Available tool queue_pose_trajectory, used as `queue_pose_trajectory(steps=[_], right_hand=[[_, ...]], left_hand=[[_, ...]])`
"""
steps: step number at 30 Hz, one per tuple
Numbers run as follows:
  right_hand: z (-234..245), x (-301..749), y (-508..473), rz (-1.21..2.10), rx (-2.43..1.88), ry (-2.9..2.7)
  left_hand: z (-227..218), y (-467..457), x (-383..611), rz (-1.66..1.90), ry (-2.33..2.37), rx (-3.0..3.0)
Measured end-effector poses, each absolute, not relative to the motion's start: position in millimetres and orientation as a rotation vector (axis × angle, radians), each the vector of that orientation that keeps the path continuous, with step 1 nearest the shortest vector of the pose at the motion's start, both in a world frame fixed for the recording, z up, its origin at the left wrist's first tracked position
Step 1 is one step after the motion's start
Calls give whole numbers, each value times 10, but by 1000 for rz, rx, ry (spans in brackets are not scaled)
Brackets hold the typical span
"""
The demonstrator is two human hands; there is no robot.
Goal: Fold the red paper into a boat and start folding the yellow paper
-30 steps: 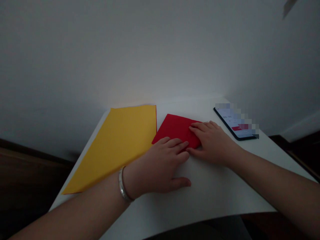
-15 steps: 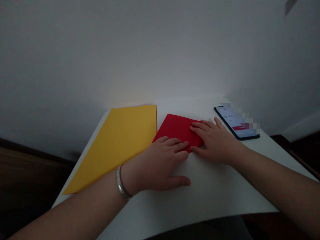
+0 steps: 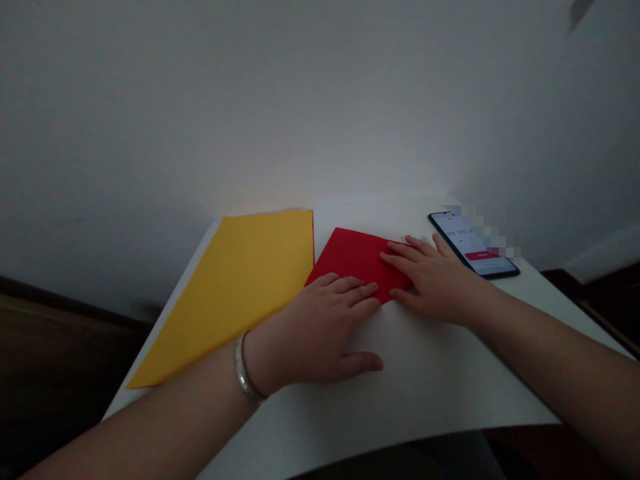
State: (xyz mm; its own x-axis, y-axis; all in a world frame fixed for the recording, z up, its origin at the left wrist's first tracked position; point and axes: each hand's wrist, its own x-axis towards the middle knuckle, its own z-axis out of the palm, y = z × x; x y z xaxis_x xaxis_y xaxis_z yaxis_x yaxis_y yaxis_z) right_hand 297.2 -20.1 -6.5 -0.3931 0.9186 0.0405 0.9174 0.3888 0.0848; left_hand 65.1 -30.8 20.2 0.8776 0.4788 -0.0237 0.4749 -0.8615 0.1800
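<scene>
A piece of red paper (image 3: 350,252) lies flat on the white table (image 3: 390,393), partly covered by my hands; a crease line shows near its right part. My left hand (image 3: 325,333) rests palm down over its near left edge, thumb stretched to the side. On its right part lies my right hand (image 3: 430,280), with fingers spread across the paper. Both hands are open and grip nothing. The paper's near edge and right end are hidden under the hands.
Yellow paper (image 3: 240,280) with a red edge showing beneath it covers the table's left side. A phone (image 3: 473,245) with a lit screen lies beyond my right hand at the right edge. A pale wall (image 3: 320,100) rises behind the table.
My right hand has slid slightly to the right, baring a little more of the red paper. My left hand is almost unmoved. The digits on the phone screen look different.
</scene>
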Motion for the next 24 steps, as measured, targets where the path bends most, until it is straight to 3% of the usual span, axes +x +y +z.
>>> queue_pose_trajectory(steps=[24], right_hand=[[-6,3196,-88,-67,1864,2409]], left_hand=[[195,-298,586,11,708,2852]])
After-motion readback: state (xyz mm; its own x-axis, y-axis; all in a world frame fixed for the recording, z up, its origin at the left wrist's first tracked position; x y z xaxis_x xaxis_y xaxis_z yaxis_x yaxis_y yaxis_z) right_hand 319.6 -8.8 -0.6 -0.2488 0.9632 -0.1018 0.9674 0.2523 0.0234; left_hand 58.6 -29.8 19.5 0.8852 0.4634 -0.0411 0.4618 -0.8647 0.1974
